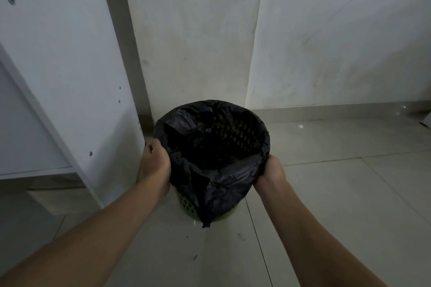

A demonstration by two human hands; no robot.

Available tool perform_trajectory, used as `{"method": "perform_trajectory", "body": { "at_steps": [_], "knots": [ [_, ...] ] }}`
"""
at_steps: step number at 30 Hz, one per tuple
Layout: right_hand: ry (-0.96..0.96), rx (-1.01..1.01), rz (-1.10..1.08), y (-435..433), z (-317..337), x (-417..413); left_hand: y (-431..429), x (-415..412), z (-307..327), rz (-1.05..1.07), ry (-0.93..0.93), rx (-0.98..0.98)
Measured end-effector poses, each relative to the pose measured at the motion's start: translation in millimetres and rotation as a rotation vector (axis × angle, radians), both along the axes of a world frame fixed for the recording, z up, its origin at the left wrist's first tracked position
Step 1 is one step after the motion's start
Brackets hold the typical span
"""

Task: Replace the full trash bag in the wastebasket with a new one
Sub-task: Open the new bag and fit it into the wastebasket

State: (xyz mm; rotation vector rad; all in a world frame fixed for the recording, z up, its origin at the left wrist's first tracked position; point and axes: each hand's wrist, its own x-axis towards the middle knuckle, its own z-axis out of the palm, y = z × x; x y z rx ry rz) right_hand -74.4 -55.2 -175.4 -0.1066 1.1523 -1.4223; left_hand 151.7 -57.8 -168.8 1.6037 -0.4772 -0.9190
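Head view: green perforated wastebasket (pixel 189 205) stands upright on the tiled floor (pixel 326 193), long axis vertical, mouth up, beside a white cabinet (pixel 70 77). Black trash bag (pixel 224 182) is folded over its rim. Left hand (pixel 155 158) and right hand (pixel 272 170) each have fingers curled, gripping the bag's edge at opposite sides.

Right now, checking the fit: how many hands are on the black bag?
2. The left hand grips the black bag at its left edge; the right hand grips its right edge.
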Motion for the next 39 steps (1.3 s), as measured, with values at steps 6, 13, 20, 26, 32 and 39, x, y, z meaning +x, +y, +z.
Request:
{"method": "perform_trajectory", "body": {
  "at_steps": [6,13,20,26,32,39],
  "knots": [
    [0.057,-0.045,-0.105,10,0,12,-1,-2,4,0.115,-0.077,-0.014],
    [0.236,-0.013,-0.177,24,-4,32,-12,1,0,0.122,-0.057,-0.001],
    [0.118,-0.214,-0.078,44,11,38,-15,-2,5,0.146,-0.033,-0.005],
    [0.088,-0.257,-0.036,51,-5,30,-7,-10,12,0.172,0.048,-0.019],
    [0.302,-0.207,-0.107,50,0,39,3,-18,11,0.211,0.305,-0.047],
    [0.518,-0.065,-0.224,49,-6,47,22,-31,-1,0.150,0.521,-0.226]
  ]
}}
